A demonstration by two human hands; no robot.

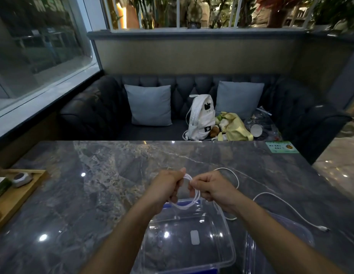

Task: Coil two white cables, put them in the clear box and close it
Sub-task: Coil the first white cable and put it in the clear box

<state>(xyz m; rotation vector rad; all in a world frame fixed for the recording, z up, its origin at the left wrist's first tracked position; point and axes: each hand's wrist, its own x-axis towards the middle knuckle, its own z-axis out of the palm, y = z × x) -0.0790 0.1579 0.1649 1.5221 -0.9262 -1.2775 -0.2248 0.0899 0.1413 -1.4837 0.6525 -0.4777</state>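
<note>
My left hand [166,186] and my right hand [212,189] both grip a white cable [189,202] gathered into several loops, held just above the far rim of the open clear box [230,252]. A loose tail of white cable runs from my right hand in an arc [236,178] over the table. A second white cable [287,206] lies on the marble table to the right, its plug end near the box lid. The clear lid [281,234] lies flat right of the box. The box is empty.
A wooden tray [19,196] with a small dish sits at the table's left edge. A green card [281,147] lies at the far right corner. Beyond the table a dark sofa holds cushions, a white backpack [202,117] and bags.
</note>
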